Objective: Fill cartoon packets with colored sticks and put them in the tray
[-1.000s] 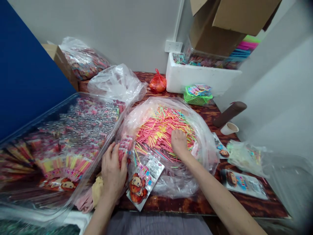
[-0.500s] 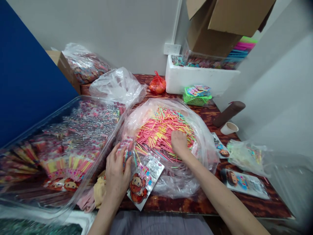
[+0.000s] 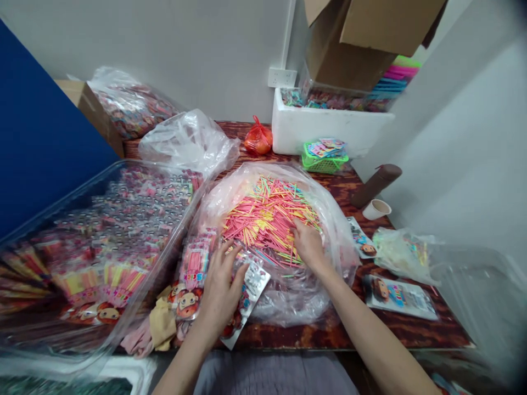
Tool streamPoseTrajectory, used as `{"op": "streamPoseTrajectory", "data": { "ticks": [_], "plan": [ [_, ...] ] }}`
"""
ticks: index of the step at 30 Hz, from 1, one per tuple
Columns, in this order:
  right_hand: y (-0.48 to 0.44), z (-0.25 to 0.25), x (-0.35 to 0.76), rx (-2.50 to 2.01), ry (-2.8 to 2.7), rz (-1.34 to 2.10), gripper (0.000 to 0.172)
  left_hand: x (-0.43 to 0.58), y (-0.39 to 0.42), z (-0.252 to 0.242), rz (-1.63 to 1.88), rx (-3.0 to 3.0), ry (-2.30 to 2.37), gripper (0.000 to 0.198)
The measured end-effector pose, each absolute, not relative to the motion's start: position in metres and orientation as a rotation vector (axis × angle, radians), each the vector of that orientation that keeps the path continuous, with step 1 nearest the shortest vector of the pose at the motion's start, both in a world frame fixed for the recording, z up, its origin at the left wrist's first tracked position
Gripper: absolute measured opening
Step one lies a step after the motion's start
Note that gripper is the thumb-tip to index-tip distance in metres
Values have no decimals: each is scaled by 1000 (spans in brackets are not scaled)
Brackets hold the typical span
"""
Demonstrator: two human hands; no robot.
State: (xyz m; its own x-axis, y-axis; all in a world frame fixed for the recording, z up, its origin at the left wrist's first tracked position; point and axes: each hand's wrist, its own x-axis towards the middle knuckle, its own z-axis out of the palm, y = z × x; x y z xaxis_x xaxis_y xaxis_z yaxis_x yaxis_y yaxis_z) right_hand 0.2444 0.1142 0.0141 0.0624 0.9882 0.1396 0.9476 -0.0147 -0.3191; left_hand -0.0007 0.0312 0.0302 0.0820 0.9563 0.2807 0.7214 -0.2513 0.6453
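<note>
Grip: left hand (image 3: 222,285) loose, fingers spread and thumb apart, over the flat packets (image 3: 256,277); whether a fingertip touches the top one cannot be told from where I stand. Right hand (image 3: 309,244) with fingertips down among the sticks (image 3: 263,211), thumb and forefinger close together; whether they pinch any sticks cannot be told.

Change: the left hand, half a second ago on the filled packets (image 3: 193,269), is now to the right of them, leaving most of that group exposed. The right hand, then a closed fist in the heap, now shows its forefinger extended. This suggests the left is between packets while the right sorts out sticks.

Position: the sticks lie heaped in the open bag (image 3: 340,236), mid-table; the flat packets lie against its near left side, a lower corner reaching the front edge of the table (image 3: 296,337).

Edges and room: the left side is tight, with filled packets and cloth (image 3: 162,325) between the tray (image 3: 142,299) wall and the left hand. Above the heap the space is open. Bare wood shows along the front edge to the right of the flat packets, and the cup (image 3: 376,209) stands well apart from the right hand.
</note>
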Motion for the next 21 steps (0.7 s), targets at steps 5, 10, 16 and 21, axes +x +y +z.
{"op": "streamPoseTrajectory", "data": {
  "ticks": [5, 10, 16, 21],
  "plan": [
    [100, 10, 248, -2013, -1907, 234, 22, 17, 45, 36, 870, 2056, 1543, 36],
    [90, 9, 247, -1945, -1793, 443, 17, 38, 52, 39, 839, 2116, 1431, 37],
    [55, 4, 224, -1285, -1485, 1198, 12, 60, 41, 38, 957, 2212, 1299, 58],
    [29, -7, 206, -1063, -1420, 1367, 33, 68, 34, 22, 753, 2370, 1179, 43]
  ]
}}
